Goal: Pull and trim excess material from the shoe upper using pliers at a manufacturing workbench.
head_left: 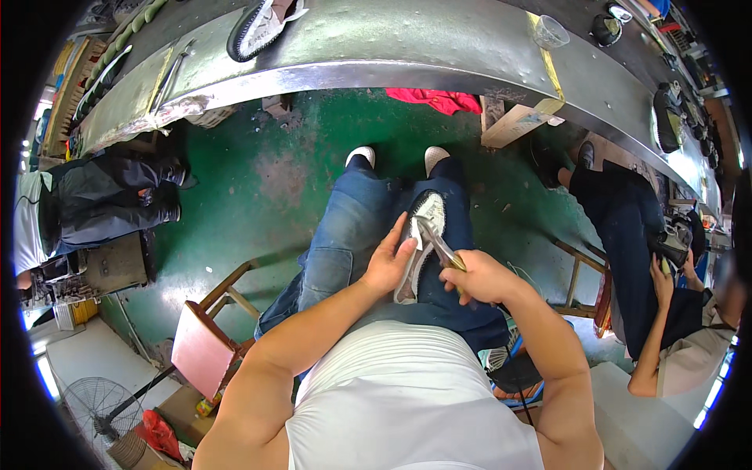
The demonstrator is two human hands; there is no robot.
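A shoe lies on my lap with its pale underside facing up and a dark, stitched-looking edge around it. My left hand grips its left side, fingers along the edge and thumb over the underside. In my right hand are metal pliers, the fist closed around the handles. Their head rests at the middle of the shoe, near a small white flap. Whether the jaws pinch anything is too small to tell.
Ahead runs a long metal bench bearing another shoe and a clear cup. A co-worker at right holds a dark shoe; another person stands at left. A pink-backed chair and a fan are at lower left.
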